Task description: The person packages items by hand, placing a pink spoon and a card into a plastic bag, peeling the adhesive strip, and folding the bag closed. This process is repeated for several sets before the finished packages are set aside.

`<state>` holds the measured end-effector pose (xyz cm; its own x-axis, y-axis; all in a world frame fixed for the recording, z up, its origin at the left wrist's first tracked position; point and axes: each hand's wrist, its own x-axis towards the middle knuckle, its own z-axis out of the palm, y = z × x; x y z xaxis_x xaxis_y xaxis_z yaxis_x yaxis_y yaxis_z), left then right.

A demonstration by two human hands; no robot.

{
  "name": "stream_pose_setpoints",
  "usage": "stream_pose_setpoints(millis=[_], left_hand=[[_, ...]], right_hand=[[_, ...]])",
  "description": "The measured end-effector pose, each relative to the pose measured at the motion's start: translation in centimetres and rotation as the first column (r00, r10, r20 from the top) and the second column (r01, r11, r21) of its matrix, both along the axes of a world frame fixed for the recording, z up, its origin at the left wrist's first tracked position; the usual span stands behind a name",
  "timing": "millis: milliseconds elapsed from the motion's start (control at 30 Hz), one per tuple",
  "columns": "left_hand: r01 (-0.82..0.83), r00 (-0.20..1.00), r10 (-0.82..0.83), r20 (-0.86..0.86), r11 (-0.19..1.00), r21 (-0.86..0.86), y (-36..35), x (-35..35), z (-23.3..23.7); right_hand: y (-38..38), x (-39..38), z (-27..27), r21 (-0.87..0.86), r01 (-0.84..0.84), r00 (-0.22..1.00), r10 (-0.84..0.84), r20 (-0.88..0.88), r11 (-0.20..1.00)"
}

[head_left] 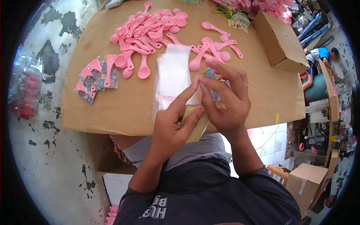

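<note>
My left hand [173, 125] grips a clear plastic bag with a yellowish card [197, 129] in it, the thumb pressing on the card. At the bag's upper end, the thumb and index finger of my right hand [228, 103] are pinched together, touching my left index fingertip. What the right fingers hold there is very thin, apparently the bag's edge. Just beyond my hands lies a stack of clear plastic bags [172, 71]. Printed cards [210, 72] are partly hidden behind my right hand. Loose pink measuring spoons [205, 52] lie past the fingertips.
A large heap of pink spoons [150, 32] covers the table's far side. Bagged spoons with printed cards [103, 78] lie at the left. A cardboard box [279, 41] stands at the right edge. Beyond it, another person [318, 62] bends down. A peeling wall [48, 150] runs along the left.
</note>
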<state>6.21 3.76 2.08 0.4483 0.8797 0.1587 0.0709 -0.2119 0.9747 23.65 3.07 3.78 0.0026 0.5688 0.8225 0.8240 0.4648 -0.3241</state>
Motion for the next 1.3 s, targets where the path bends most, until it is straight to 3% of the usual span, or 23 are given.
stream_pose_setpoints(millis=[33, 133, 233, 467, 633, 700, 767, 867, 900, 933, 967, 1000, 1067, 1100, 1167, 1233, 1267, 1300], left_hand=[[0.035, 0.994, -0.024, 0.107, 0.994, -0.103, 0.0, 0.0, -0.2], [0.107, 0.969, -0.060, 0.241, 0.976, -0.187, 0.0, -0.1, 0.2], [0.101, 0.958, -0.024, 0.287, 0.962, -0.255, -0.4, 0.3, 1.2], [0.134, 0.981, -0.114, 0.155, 0.983, -0.127, 0.2, -0.9, 0.8], [0.125, 0.988, -0.131, -0.086, 0.989, -0.078, 0.5, -1.3, 1.3], [0.141, 0.984, -0.148, -0.095, 0.987, -0.072, 0.5, -1.2, 1.5], [0.158, 0.981, -0.164, -0.103, 0.985, -0.067, 0.4, -1.0, 1.5], [0.163, 0.986, -0.164, 0.007, 0.979, -0.122, 0.2, -1.0, 1.6], [0.140, 0.988, -0.122, 0.093, 0.966, -0.216, 0.1, -1.1, 1.9], [0.124, 0.982, -0.072, 0.174, 0.943, -0.310, 0.1, -1.2, 2.1], [0.122, 0.982, -0.070, 0.174, 0.942, -0.312, 0.2, -1.4, 2.0], [0.066, 0.972, 0.019, 0.232, 0.933, -0.353, 0.4, -1.5, 1.8], [0.017, 0.952, 0.108, 0.287, 0.917, -0.399, 0.6, -1.6, 1.4], [0.007, 0.932, 0.131, 0.338, 0.926, -0.378, 0.7, -1.6, 1.2], [-0.004, 0.908, 0.154, 0.391, 0.933, -0.359, 0.9, -1.4, 0.9], [-0.075, 0.878, 0.173, 0.447, 0.971, -0.227, 1.1, -0.6, 0.7], [-0.071, 0.878, 0.169, 0.448, 0.971, -0.227, 1.3, -0.7, 0.4], [-0.094, 0.906, 0.134, 0.402, 0.989, -0.118, 1.6, -1.0, -0.1]], right_hand=[[-0.1, 0.1, 0.6, -0.024, -0.036, 0.999, 0.035, -0.006, 0.999], [-0.1, 0.6, 0.8, -0.028, -0.080, 0.997, 0.080, 0.002, 0.996], [-0.1, 0.5, 0.6, -0.010, -0.084, 0.996, 0.084, 0.013, 0.996], [0.0, 0.6, 0.5, 0.001, -0.108, 0.994, 0.108, -0.008, 0.994], [0.2, 0.8, 0.7, -0.019, -0.099, 0.995, 0.099, 0.006, 0.995], [0.3, 0.8, 0.7, -0.033, -0.087, 0.996, 0.087, 0.009, 0.996], [0.6, 0.9, 0.5, -0.042, -0.115, 0.987, 0.109, -0.115, 0.993], [0.8, 1.9, 0.8, -0.023, 0.009, 0.972, -0.014, -0.233, 1.000], [1.2, 2.2, 0.9, -0.025, 0.004, 0.973, -0.010, -0.232, 1.000], [1.7, 2.6, 0.9, 0.051, -0.056, 0.818, 0.075, -0.570, 0.997], [1.9, 3.0, 0.9, 0.143, -0.081, 0.546, 0.164, -0.821, 0.986], [1.7, 3.5, 0.7, 0.140, -0.081, 0.546, 0.161, -0.822, 0.987], [0.8, 4.6, 0.3, 0.237, -0.234, 0.322, 0.305, -0.896, 0.943], [0.3, 4.7, 0.1, 0.235, -0.232, 0.325, 0.303, -0.896, 0.944], [-1.0, 4.6, -0.4, 0.006, -0.564, 0.394, 0.276, -0.877, 0.826], [-1.4, 2.3, 0.2, -0.200, -0.598, 0.543, 0.210, -0.813, 0.776], [-1.5, 1.0, 0.3, -0.200, -0.595, 0.545, 0.208, -0.812, 0.778], [-1.5, -0.2, 0.4, -0.257, -0.605, 0.556, 0.169, -0.814, 0.753]])
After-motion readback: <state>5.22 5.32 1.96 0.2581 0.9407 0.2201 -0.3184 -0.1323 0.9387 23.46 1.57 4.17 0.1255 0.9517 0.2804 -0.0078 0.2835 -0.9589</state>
